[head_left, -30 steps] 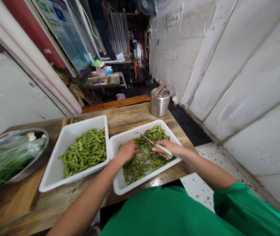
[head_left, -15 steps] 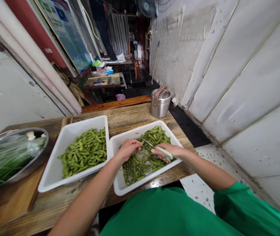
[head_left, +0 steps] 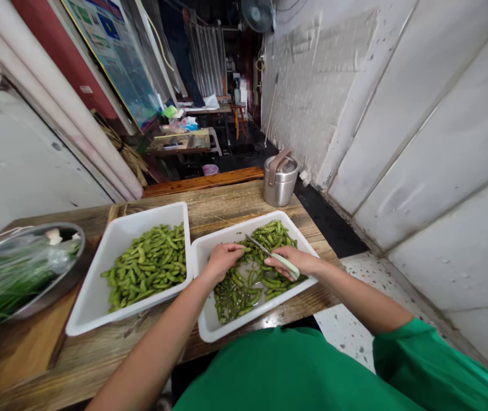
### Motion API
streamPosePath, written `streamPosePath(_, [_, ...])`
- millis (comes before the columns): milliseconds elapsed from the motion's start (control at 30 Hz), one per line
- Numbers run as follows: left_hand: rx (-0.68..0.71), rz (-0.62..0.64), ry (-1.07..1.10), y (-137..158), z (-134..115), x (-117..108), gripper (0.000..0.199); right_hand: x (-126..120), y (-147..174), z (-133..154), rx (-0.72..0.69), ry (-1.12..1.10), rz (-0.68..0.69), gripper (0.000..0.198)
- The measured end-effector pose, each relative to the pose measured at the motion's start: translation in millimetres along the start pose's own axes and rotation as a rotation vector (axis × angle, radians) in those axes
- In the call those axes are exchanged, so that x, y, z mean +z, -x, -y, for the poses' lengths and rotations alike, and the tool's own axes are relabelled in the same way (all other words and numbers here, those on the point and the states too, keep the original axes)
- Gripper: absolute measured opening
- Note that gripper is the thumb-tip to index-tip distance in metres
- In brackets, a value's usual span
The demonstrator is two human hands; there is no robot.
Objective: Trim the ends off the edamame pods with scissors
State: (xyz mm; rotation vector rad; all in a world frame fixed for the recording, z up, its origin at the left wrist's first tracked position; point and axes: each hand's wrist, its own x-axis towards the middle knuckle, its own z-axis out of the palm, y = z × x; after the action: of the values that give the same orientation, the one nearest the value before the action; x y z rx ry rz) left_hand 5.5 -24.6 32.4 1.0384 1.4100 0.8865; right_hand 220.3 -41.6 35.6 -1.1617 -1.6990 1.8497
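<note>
Over the right white tray [head_left: 206,335], my left hand [head_left: 223,260] pinches a green edamame pod [head_left: 246,249] between thumb and fingertips. My right hand [head_left: 289,260] is wrapped round the pale green handle of a pair of scissors [head_left: 286,265]. Their metal blades point left and away from me, close to the pod. Wet edamame pods [head_left: 237,297] lie in the tray below, with a little water on its bottom. Beside it, the left white tray [head_left: 92,297] holds a heap of edamame pods [head_left: 152,262].
A steel pot with a brown handle [head_left: 279,181] stands at the far right corner of the wooden table [head_left: 226,198]. On the left, a metal bowl [head_left: 61,288] with bagged green stalks [head_left: 12,274] rests on a wooden board [head_left: 33,348]. A white wall [head_left: 449,171] runs along the right.
The scissors have turned slightly, their tips now a little lower and to the right. My left fingertips now show a pod between them. The trays stay where they were.
</note>
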Motion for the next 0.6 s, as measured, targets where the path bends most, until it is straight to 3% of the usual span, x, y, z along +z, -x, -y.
streamPosePath(67, [0.001,0.01,0.009,-1,0,0,0.028,0,1,2,0.006,0.008,0.04,0.04])
streamPosePath(300, [-0.088,-0.036,0.341,-5,-9,-10,0.017,2,3,2,0.01,0.036,0.095,0.04])
streamPosePath(433, [-0.051,0.022,0.33,-5,-9,-10,0.019,3,1,1,0.002,0.071,0.029,0.041])
streamPosePath(600, [-0.046,0.153,0.252,0,-7,-6,0.029,3,3,3,-0.006,0.146,0.051,0.042])
